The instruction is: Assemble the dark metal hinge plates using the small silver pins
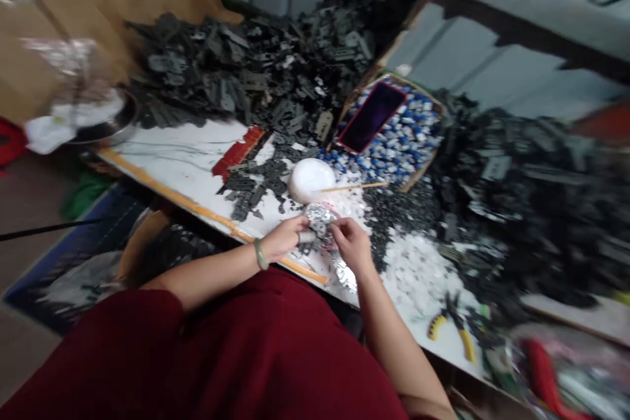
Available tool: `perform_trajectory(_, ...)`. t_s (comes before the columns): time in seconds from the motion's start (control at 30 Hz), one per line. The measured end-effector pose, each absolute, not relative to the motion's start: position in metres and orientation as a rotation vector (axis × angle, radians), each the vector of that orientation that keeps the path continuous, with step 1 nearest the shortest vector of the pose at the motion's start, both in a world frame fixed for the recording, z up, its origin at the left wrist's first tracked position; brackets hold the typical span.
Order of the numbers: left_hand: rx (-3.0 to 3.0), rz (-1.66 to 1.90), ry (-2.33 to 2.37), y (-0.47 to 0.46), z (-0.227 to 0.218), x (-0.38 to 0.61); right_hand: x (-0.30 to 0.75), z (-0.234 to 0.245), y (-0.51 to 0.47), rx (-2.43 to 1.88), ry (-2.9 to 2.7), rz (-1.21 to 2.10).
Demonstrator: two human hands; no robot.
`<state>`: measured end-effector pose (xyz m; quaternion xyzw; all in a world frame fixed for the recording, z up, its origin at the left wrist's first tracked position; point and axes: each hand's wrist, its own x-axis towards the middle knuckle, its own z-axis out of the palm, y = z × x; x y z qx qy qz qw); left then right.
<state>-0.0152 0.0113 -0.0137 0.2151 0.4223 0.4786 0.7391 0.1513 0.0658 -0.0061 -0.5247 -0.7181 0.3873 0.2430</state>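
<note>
My left hand [283, 240], with a green bangle at the wrist, is closed at the table's front edge. Its fingertips pinch a small grey plastic part [306, 247], blurred and partly covered. Opposite it, my right hand [352, 247] has thumb and forefinger pressed together; what they hold is too small to make out. Crumpled silver foil [321, 212] lies between and just behind the hands, with another foil piece [345, 274] below my right hand. Close behind them stands a round white tub [312, 178], a thin wooden stick [355, 188] reaching right from it.
Large heaps of dark grey plastic parts [236, 72] line the back and right. A box of small blue-and-white pieces [418, 128] carries a phone [373, 117]. Red strips [237, 153] lie left; yellow-handled pliers [451, 327] and white bits [418, 269] lie right.
</note>
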Motion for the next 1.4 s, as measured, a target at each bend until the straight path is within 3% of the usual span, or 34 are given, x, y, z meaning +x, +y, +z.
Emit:
perform_trajectory(0.1, 0.509, 1.072, 0.988, 0.009, -0.014, -0.014, 0.15, 0.0, 0.059, -1.249, -1.79, 1.242)
perform_trajectory(0.27, 0.555, 1.028, 1.028, 0.004, -0.011, -0.008, 0.15, -0.002, 0.052, -1.16, -1.87, 1.236)
perform_trajectory(0.77, 0.61, 1.028, 1.111, 0.001, -0.014, -0.004, 0.151, -0.006, 0.042, -1.09, -2.343, 0.448)
perform_trajectory(0.83, 0.589, 1.015, 1.129, 0.001, -0.013, -0.005, 0.151, -0.006, 0.041, -1.133, -2.224, 0.495)
perform_trajectory(1.0, 0.556, 1.036, 1.145, 0.0, -0.01, -0.006, 0.15, -0.006, 0.039, -1.344, -1.801, 1.063)
perform_trajectory(1.1, 0.57, 1.053, 1.128, -0.001, -0.01, -0.006, 0.148, -0.004, 0.037, -1.387, -1.699, 1.233)
perform_trajectory(1.33, 0.604, 1.003, 1.122, -0.008, -0.011, -0.007, 0.138, -0.002, 0.024, -1.443, -2.028, 0.844)
perform_trajectory(1.4, 0.609, 0.983, 1.125, -0.01, -0.01, -0.008, 0.136, -0.006, 0.021, -1.461, -2.022, 0.923)
